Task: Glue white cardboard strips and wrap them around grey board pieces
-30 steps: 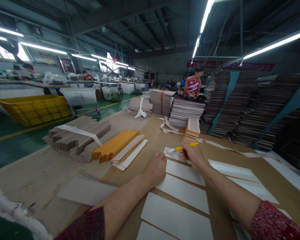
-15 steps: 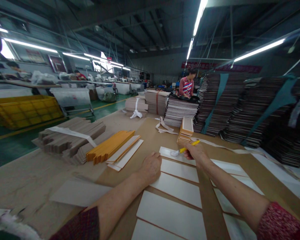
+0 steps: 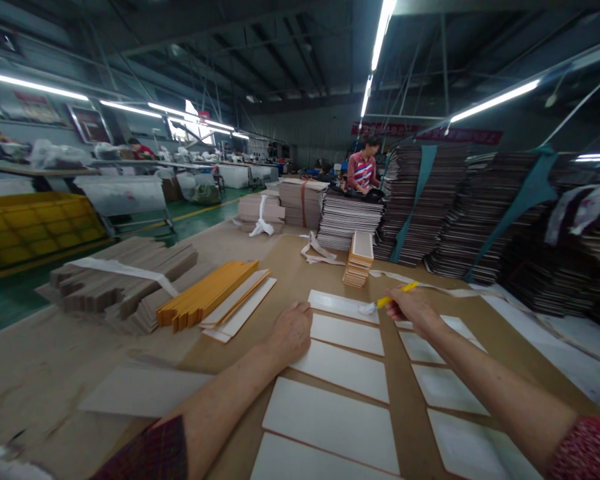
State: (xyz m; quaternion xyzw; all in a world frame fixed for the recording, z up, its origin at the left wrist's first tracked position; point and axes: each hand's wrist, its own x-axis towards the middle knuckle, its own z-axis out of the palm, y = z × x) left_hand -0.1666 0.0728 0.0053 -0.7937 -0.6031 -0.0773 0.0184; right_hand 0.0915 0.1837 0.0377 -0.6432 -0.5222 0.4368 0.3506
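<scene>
My right hand (image 3: 416, 308) is closed round a yellow-handled brush (image 3: 390, 301) whose white bristles rest at the right end of the farthest white card (image 3: 343, 306). My left hand (image 3: 291, 331) lies curled, knuckles up, pressing on the left end of a white card (image 3: 347, 333) in the left column. Several white cards lie in two columns on a brown paper sheet (image 3: 395, 373) in front of me.
A yellow and white bundle of strips (image 3: 207, 301) and a tied brown cardboard bundle (image 3: 115, 280) lie to the left. A small card stack (image 3: 359, 259) stands ahead. Tall dark board stacks (image 3: 480, 213) fill the right. A person in a striped top (image 3: 362, 172) works behind them.
My right hand has drawn the brush rightward along the far card. The view has panned right, so everything on the table sits further left in frame.
</scene>
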